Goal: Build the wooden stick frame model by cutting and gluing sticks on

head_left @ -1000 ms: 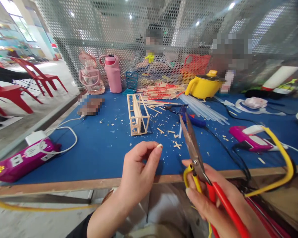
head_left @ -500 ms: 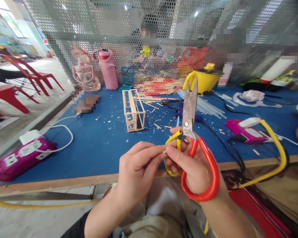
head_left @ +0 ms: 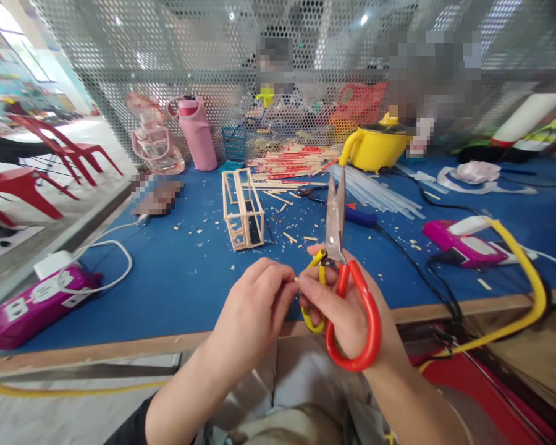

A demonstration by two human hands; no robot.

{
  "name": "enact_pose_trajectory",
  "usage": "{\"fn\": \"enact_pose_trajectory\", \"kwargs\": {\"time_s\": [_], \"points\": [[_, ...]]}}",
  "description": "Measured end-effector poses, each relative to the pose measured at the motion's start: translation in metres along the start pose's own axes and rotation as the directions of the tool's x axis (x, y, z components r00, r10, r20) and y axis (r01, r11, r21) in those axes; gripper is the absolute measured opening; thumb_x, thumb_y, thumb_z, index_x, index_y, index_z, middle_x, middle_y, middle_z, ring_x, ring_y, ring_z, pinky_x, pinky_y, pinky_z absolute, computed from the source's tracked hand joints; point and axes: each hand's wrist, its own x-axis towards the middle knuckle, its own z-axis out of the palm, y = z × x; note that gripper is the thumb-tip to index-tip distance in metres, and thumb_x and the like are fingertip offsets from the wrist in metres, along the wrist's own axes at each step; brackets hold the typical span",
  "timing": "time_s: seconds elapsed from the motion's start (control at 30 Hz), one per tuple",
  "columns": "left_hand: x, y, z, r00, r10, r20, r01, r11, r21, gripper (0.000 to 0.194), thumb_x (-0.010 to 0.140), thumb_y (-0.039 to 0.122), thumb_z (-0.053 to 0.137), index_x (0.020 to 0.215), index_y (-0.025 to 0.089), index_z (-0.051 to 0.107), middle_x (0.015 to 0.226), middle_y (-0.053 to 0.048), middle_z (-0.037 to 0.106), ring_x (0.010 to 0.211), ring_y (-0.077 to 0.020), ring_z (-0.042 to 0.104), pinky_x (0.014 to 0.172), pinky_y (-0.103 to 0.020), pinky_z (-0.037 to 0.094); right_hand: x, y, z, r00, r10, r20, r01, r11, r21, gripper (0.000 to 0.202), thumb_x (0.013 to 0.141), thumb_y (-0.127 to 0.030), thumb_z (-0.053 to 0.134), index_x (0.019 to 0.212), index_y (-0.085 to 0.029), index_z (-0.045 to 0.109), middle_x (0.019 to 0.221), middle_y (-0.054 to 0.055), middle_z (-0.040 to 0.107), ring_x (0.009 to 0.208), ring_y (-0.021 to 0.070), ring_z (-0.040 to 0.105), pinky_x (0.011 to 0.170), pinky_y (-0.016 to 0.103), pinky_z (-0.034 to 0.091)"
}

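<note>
My left hand (head_left: 254, 303) is closed in a pinch at a small pale piece of wooden stick (head_left: 296, 279), mostly hidden by the fingertips. The thumb and fingertips of my right hand (head_left: 340, 303) meet it from the other side. Scissors (head_left: 335, 216) with one red and one yellow handle loop hang in my right hand, blades pointing up and slightly parted. Beyond my hands, a box-shaped frame of thin wooden sticks (head_left: 244, 215) stands on the blue tabletop (head_left: 176, 296).
Red-marked sticks (head_left: 296, 162) lie piled at the back, beside clear glue sticks (head_left: 380, 191) and a yellow pot (head_left: 379, 148). A blue-handled tool (head_left: 361, 216) lies behind the scissors. Purple power strips (head_left: 463, 244) (head_left: 41, 296) flank the workspace. A pink bottle (head_left: 198, 133) stands by the mesh.
Both hands, with the scissors and the small stick piece, have shifted slightly left in view. The fingertips stay together. The stick frame has kept its place on the table.
</note>
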Motion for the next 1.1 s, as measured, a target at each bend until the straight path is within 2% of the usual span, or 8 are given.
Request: {"fn": "enact_pose_trajectory", "kwargs": {"time_s": [0.1, 0.23, 0.43, 0.6, 0.73, 0.87, 1.0, 1.1], "points": [[0.007, -0.005, -0.008, 0.987, 0.137, 0.081, -0.151, 0.968, 0.202, 0.016, 0.094, 0.019, 0.045, 0.088, 0.016, 0.060, 0.085, -0.007, 0.064, 0.076, -0.0153, 0.059, 0.069, -0.027, 0.050, 0.002, -0.001, 0.000, 0.998, -0.055, -0.012, 0.055, 0.998, -0.040, 0.045, 0.071, -0.031, 0.075, 0.107, -0.022, 0.049, 0.068, -0.007, 0.061, 0.040, 0.0037, 0.045, 0.035, 0.017, 0.036], [0.009, -0.007, -0.008, 0.965, 0.254, 0.068, -0.263, 0.945, 0.193, 0.012, 0.092, 0.017, 0.050, 0.093, 0.015, 0.062, 0.088, -0.006, 0.066, 0.079, -0.0143, 0.061, 0.072, -0.025, 0.051, 0.005, 0.004, -0.004, 0.996, -0.067, -0.056, 0.067, 0.998, -0.003, 0.042, 0.076, -0.031, 0.072, 0.110, -0.025, 0.049, 0.068, -0.007, 0.062, 0.043, 0.0056, 0.050, 0.037, 0.017, 0.039], [0.004, -0.008, 0.005, 0.962, 0.240, -0.132, -0.230, 0.969, 0.086, 0.018, 0.084, 0.009, 0.061, 0.101, 0.014, 0.065, 0.092, -0.006, 0.069, 0.084, -0.0114, 0.063, 0.078, -0.018, 0.051, 0.006, 0.004, -0.010, 1.000, -0.016, -0.021, 0.018, 0.997, 0.078, 0.040, 0.079, -0.034, 0.069, 0.113, -0.029, 0.048, 0.068, -0.008, 0.059, 0.045, 0.0068, 0.051, 0.040, 0.018, 0.041], [0.005, -0.004, 0.004, 0.945, 0.293, -0.146, -0.282, 0.955, 0.093, 0.020, 0.083, 0.008, 0.061, 0.101, 0.013, 0.067, 0.091, -0.006, 0.070, 0.083, -0.0120, 0.063, 0.077, -0.019, 0.050, 0.006, -0.004, -0.008, 0.999, -0.026, -0.022, 0.027, 0.999, 0.042, 0.041, 0.079, -0.039, 0.068, 0.111, -0.026, 0.047, 0.066, -0.008, 0.055, 0.044, 0.0068, 0.049, 0.041, 0.019, 0.041], [0.015, 0.002, -0.001, 0.958, 0.101, -0.269, -0.098, 0.995, 0.022, 0.010, 0.087, 0.013, 0.056, 0.089, 0.017, 0.066, 0.081, -0.002, 0.069, 0.075, -0.0108, 0.062, 0.070, -0.019, 0.049, 0.003, -0.005, -0.006, 0.994, -0.102, 0.031, 0.102, 0.995, -0.021, 0.041, 0.081, -0.048, 0.064, 0.112, -0.027, 0.046, 0.069, -0.007, 0.048, 0.047, 0.0069, 0.044, 0.042, 0.020, 0.039], [0.030, 0.008, -0.001, 0.918, -0.166, -0.361, 0.115, 0.981, -0.159, 0.016, 0.092, 0.027, 0.051, 0.085, 0.019, 0.063, 0.071, 0.002, 0.064, 0.064, -0.0098, 0.058, 0.062, -0.020, 0.046, -0.002, -0.003, -0.005, 0.945, -0.252, 0.208, 0.298, 0.927, -0.227, 0.047, 0.083, -0.058, 0.055, 0.117, -0.027, 0.047, 0.082, -0.001, 0.050, 0.063, 0.0114, 0.048, 0.055, 0.023, 0.043], [0.040, 0.013, 0.003, 0.883, -0.251, -0.396, 0.162, 0.956, -0.244, 0.023, 0.093, 0.033, 0.048, 0.083, 0.019, 0.062, 0.070, 0.001, 0.063, 0.064, -0.0104, 0.056, 0.061, -0.021, 0.045, -0.003, 0.004, -0.004, 0.890, -0.351, 0.290, 0.447, 0.796, -0.409, 0.072, 0.078, -0.072, 0.048, 0.130, -0.024, 0.037, 0.095, 0.005, 0.057, 0.076, 0.0182, 0.056, 0.065, 0.028, 0.048], [0.039, 0.016, 0.006, 0.865, -0.260, -0.428, 0.154, 0.951, -0.266, 0.022, 0.093, 0.033, 0.049, 0.081, 0.019, 0.062, 0.069, 0.002, 0.063, 0.063, -0.0099, 0.055, 0.059, -0.020, 0.044, -0.002, 0.007, -0.002, 0.875, -0.387, 0.291, 0.483, 0.743, -0.464, 0.079, 0.076, -0.076, 0.046, 0.132, -0.020, 0.036, 0.116, 0.012, 0.055, 0.101, 0.0242, 0.057, 0.087, 0.035, 0.048]]}}
